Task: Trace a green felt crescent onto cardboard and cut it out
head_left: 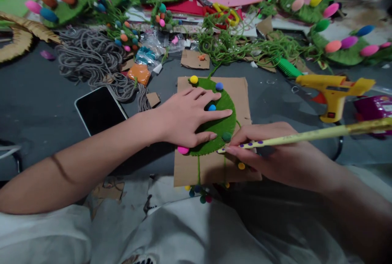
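Note:
My left hand (192, 112) lies flat with spread fingers on a round green felt piece (225, 102). Small coloured felt balls, such as a yellow one (194, 79) and a dark green one (226, 136), sit on it. Under the felt is a brown cardboard sheet (241, 92). My right hand (269, 153) grips a pale yellow pencil (294, 137) with purple dots; its tip is at the felt's lower edge, above the cardboard. Green cords (199, 170) run down from the felt to more small balls (202, 199) near my lap.
A phone (99, 108) lies left of the cardboard, beside grey cord (88, 53). To the right are a yellow glue gun (333, 92) and a green brush (288, 67). Green yarn (220, 37), scissors (226, 12) and other felt pieces with balls (337, 49) fill the back.

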A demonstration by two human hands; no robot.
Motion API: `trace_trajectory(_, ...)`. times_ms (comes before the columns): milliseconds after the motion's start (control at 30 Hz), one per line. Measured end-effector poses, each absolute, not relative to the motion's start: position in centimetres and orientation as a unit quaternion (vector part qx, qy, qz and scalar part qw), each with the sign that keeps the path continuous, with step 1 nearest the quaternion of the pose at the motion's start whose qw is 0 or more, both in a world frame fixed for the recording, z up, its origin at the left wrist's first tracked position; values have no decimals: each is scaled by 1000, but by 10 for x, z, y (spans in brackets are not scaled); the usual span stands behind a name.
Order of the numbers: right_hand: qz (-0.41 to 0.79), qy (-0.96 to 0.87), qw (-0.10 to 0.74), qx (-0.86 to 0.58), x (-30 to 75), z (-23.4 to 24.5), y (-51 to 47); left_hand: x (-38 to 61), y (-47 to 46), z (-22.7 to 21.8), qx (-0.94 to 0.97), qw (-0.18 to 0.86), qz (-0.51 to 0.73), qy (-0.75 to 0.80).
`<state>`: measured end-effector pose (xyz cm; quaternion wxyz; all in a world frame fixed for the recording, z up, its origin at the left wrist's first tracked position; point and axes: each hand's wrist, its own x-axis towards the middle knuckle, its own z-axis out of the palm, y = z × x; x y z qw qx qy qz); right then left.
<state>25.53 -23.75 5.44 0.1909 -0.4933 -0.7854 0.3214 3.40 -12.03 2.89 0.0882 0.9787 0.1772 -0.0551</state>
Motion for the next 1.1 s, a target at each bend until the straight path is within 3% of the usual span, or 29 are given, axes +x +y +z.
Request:
trace_trajectory(267,338,-806,206,-441,232,48,-237,34,-120,27,980,84,-46,173)
trace_trajectory(767,357,-720,162,-572,266,60,-238,32,-120,27,979,97,-36,174)
trace_trajectory(1100,345,-780,202,-482,247,52,-240,34,-121,30,978,95,-51,181)
